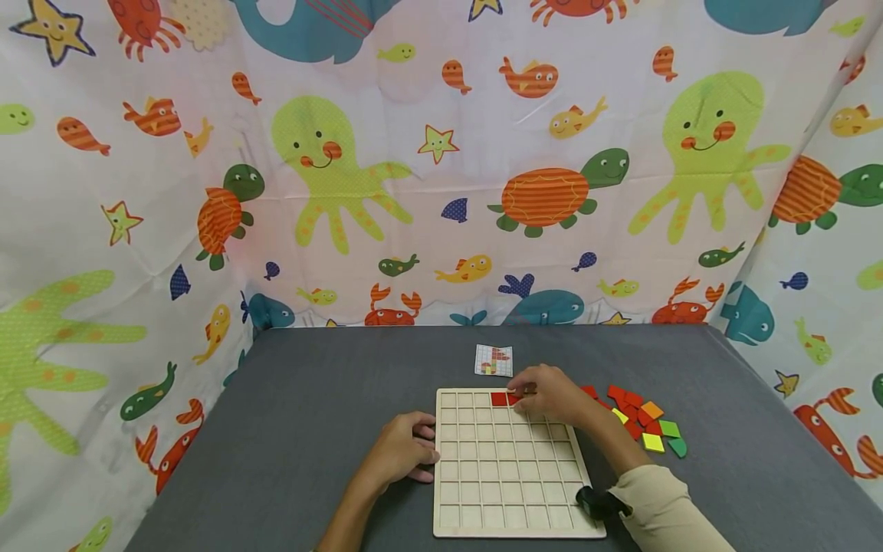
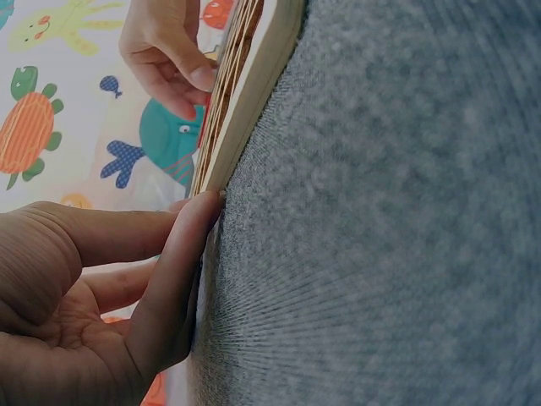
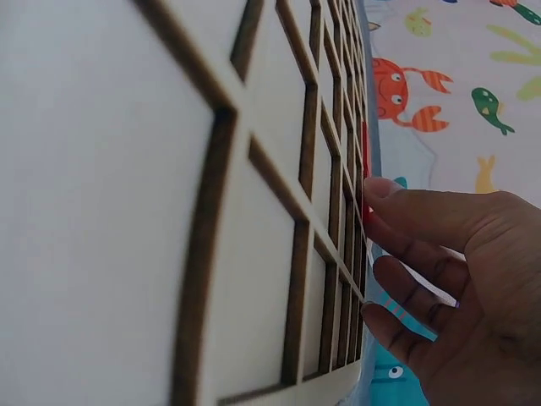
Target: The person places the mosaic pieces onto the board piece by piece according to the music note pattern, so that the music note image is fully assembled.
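A light wooden grid board [image 1: 510, 471] lies on the grey cloth, its cells framed by raised strips. In its far row sits a red square tile [image 1: 498, 399]. Just right of that, my right hand [image 1: 548, 395] pinches a second red tile [image 1: 513, 399] at the neighbouring cell, partly hidden by the fingers. The right wrist view shows the thumb [image 3: 385, 187] against red at the board's far side. My left hand [image 1: 402, 448] rests at the board's left edge, thumb and fingertips touching its side, as the left wrist view [image 2: 207, 199] also shows.
Beyond the board lies a small printed card [image 1: 486, 352] with a coloured grid pattern. Right of the board is a loose pile of red, orange, yellow [image 1: 652, 442] and green [image 1: 669, 428] tiles. A curtain [image 1: 428, 184] with sea animals hangs behind the table [image 1: 310, 399].
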### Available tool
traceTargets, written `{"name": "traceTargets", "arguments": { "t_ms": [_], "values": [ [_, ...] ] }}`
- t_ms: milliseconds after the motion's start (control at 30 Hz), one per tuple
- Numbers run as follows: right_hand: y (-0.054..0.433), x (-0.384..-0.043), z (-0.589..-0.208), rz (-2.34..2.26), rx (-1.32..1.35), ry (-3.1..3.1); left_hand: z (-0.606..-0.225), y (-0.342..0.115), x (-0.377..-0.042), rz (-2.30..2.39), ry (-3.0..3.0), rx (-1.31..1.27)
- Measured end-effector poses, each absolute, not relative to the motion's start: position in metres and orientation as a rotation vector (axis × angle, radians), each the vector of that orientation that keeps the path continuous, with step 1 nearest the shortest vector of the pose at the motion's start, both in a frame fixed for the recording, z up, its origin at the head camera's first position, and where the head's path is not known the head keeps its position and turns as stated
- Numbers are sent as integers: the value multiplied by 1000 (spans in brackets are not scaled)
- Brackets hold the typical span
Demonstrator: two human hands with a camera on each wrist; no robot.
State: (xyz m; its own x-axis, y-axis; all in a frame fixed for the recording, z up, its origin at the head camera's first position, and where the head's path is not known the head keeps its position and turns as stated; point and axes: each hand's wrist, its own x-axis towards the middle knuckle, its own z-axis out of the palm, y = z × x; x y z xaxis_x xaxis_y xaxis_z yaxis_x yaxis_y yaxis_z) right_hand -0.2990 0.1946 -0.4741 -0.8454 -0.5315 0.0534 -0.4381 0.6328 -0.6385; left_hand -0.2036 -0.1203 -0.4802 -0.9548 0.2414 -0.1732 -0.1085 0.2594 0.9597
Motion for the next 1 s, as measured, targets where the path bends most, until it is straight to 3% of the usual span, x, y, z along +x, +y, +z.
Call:
{"name": "traceTargets", "arguments": {
  "t_ms": [1000],
  "values": [
    [264, -276, -477, -1117, -547, 2959, -480, -120, -204, 1738, 2254, 116]
  ]
}}
